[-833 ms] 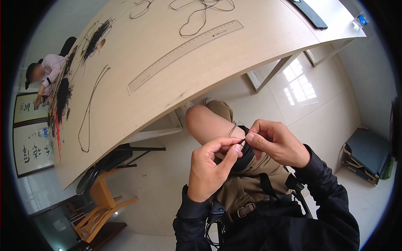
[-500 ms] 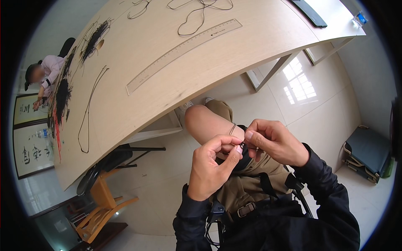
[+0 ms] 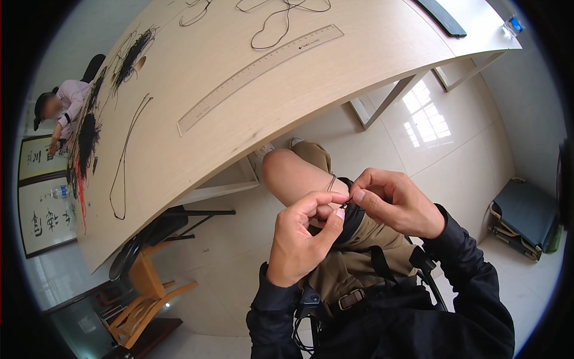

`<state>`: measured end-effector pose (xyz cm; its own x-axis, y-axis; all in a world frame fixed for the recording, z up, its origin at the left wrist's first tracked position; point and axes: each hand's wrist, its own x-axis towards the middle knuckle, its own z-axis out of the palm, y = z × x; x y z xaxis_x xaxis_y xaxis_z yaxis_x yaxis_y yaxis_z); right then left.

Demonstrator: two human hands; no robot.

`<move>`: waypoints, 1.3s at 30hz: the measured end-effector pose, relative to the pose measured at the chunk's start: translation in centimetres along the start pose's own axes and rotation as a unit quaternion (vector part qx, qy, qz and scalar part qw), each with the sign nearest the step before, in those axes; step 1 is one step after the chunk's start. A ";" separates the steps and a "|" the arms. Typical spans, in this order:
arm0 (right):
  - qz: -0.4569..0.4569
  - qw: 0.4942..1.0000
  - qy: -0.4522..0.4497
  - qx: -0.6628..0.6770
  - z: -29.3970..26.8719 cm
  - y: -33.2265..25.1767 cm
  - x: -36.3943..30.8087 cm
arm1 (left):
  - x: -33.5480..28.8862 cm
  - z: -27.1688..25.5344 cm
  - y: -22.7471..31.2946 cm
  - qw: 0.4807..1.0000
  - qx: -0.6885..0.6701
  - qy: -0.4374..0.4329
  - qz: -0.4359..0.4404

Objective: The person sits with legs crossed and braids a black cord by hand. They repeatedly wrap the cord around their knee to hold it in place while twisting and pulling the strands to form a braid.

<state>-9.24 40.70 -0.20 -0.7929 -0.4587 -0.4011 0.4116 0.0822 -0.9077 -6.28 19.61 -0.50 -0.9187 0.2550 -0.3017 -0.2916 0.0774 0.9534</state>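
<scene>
Above my bent knee, my left hand [image 3: 304,236] pinches a thin dark cord [image 3: 332,181] between thumb and forefinger. A small dark knotted part of it shows at the fingertips, too small to make out in detail. My right hand [image 3: 397,203] is close beside it, thumb and forefinger pressed together on the same cord, its other fingers curled in. A thin loop of the cord rises past the left fingertips over my leg. Much of the cord is hidden by the fingers.
On the table [image 3: 239,128] lie a clear ruler [image 3: 260,78], a looped cord [image 3: 124,158], another tangled cord [image 3: 287,21] and dark cord bundles [image 3: 134,57]. A person [image 3: 69,99] works at the far left. A wooden chair [image 3: 146,281] and dark folders [image 3: 526,215] stand nearby.
My right hand has shifted very slightly to the right and its fingers have turned a little. The left hand keeps its pinch nearly in place.
</scene>
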 end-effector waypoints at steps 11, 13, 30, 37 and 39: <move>-0.023 0.999 -0.017 -0.043 -0.3 0.5 -0.1 | 0.1 0.2 0.1 1.000 -0.016 0.003 -0.019; -0.005 1.000 -0.011 -0.022 -0.3 0.4 -0.1 | 0.2 0.3 0.3 0.999 -0.021 0.007 -0.026; 0.063 0.997 0.006 -0.038 0.0 0.0 0.1 | 0.4 0.2 -0.4 1.000 -0.012 -0.013 -0.025; -0.042 0.999 0.005 -0.015 -0.1 1.8 0.2 | 0.4 0.1 -0.6 0.998 -0.039 -0.008 -0.041; -0.038 0.998 0.008 -0.047 -0.4 1.8 0.3 | 0.4 0.2 -0.6 0.998 -0.044 -0.006 -0.047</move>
<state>-8.87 41.06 -2.03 -0.8274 -0.4535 -0.3313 0.3061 0.1304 -0.9430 -6.40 19.82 -1.14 -0.8830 0.2617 -0.3896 -0.3995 0.0165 0.9166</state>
